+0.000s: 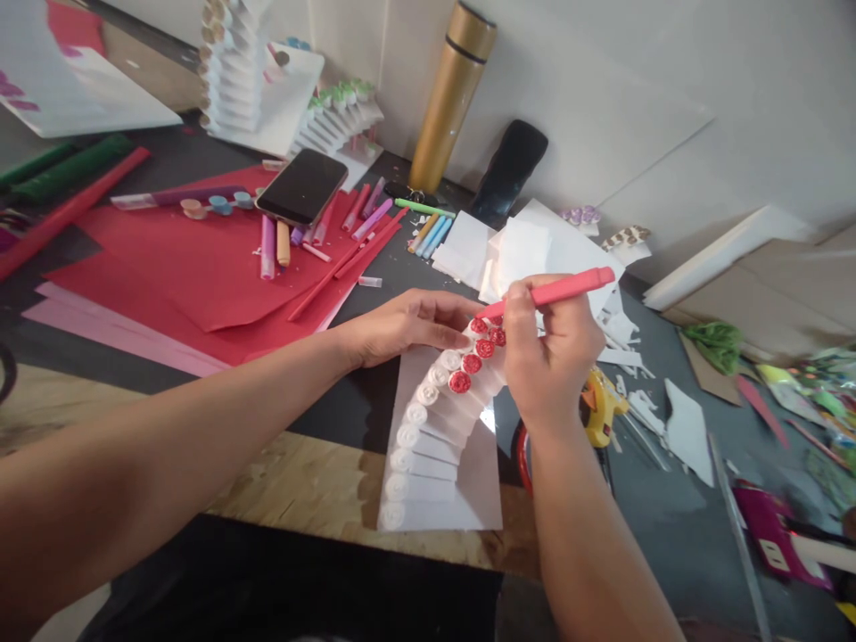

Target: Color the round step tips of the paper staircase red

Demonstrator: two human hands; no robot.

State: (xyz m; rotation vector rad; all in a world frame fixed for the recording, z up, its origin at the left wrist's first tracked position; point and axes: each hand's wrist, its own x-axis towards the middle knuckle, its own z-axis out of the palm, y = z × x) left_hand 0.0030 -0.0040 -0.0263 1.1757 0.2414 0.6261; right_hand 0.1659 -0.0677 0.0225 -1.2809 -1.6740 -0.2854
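Observation:
My right hand (pixel 552 352) grips a red marker (pixel 575 286), its tip down at the small rosettes at the top of a curved row. Several of these are coloured red, like this red rosette (pixel 459 382); the lower ones, such as this white rosette (pixel 416 415), are plain. Each sits on the end of a white paper strip (pixel 432 465), fanned out over a white sheet (pixel 478 508). With thumb and fingers closed around the upper end of the row, my left hand (pixel 415 325) steadies the fanned paper piece; its fingertips are partly hidden.
Red paper sheets (pixel 220 259) lie at left under a phone (pixel 303 187) and loose markers. A gold flask (pixel 451 98) and a black case (pixel 509 169) stand by the wall. To the right are a yellow glue gun (pixel 605 406), paper scraps (pixel 688 432) and a metal ruler (pixel 739 535).

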